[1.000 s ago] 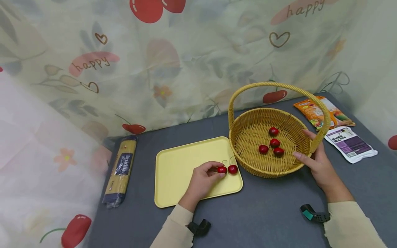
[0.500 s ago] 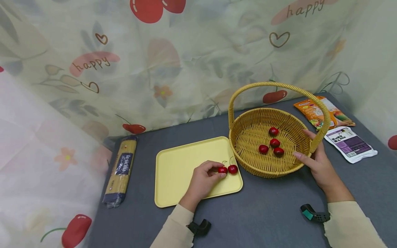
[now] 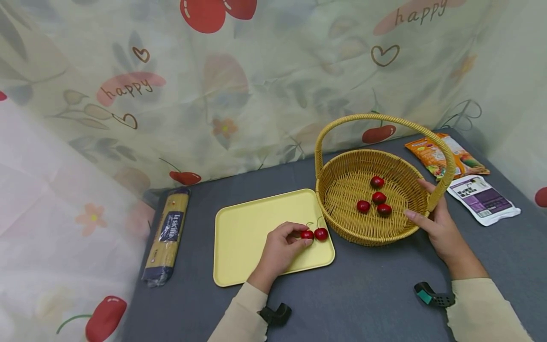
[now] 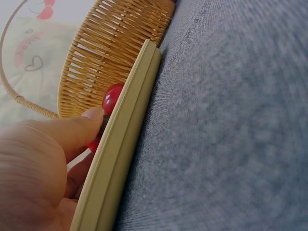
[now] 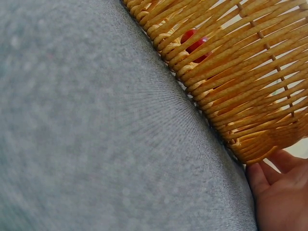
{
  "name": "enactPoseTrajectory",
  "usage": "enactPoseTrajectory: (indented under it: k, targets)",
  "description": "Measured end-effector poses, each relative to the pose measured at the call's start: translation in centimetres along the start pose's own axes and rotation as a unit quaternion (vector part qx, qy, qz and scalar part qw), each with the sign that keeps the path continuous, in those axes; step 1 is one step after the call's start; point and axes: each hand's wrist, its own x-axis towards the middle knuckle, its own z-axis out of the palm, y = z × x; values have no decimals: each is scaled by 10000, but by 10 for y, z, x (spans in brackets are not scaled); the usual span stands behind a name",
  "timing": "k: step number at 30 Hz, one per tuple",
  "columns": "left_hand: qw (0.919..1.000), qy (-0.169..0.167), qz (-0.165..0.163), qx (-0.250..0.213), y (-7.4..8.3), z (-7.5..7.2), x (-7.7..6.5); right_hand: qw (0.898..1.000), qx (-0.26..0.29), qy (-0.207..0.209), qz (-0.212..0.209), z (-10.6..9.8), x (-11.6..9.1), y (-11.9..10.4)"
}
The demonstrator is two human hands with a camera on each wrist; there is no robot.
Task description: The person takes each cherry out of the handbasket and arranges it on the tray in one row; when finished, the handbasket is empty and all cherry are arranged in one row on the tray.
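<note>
My left hand (image 3: 280, 249) pinches a red cherry (image 3: 306, 234) between thumb and fingers at the right end of a yellow tray (image 3: 243, 232). A second cherry (image 3: 321, 233) with a thin stem lies right beside it on the tray. In the left wrist view, the thumb presses against the pinched cherry just behind the tray's rim (image 4: 125, 125). To the right stands a wicker basket (image 3: 342, 190) with a tall arched handle and several cherries (image 3: 378, 197) inside. My right hand (image 3: 442, 232) grips the basket's right side, thumb over the rim and fingers round the outside.
A pack of spaghetti (image 3: 166, 235) lies on the grey table at the left. An orange snack bag (image 3: 448, 154) and a white and purple pouch (image 3: 483, 198) lie right of the basket. A printed cloth (image 3: 256, 95) hangs along the back.
The left hand and the cherry it pinches have shifted very slightly right, toward the other cherry. The right hand and the basket have stayed in place.
</note>
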Motion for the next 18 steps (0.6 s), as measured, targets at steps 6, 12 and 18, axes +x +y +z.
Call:
enactPoseTrajectory:
  k: [6, 12, 18]
  targets:
    - [9988, 337, -64, -360, -2, -1, 1, 10000, -1, 41, 18, 0, 0, 0]
    - [9945, 553, -261, -852, -1, -2, 0, 9999, -63, 59, 70, 0, 0, 2]
    - [9935, 571, -279, -941, -1, -2, -1, 10000, -51, 69, 39, 0, 0, 3]
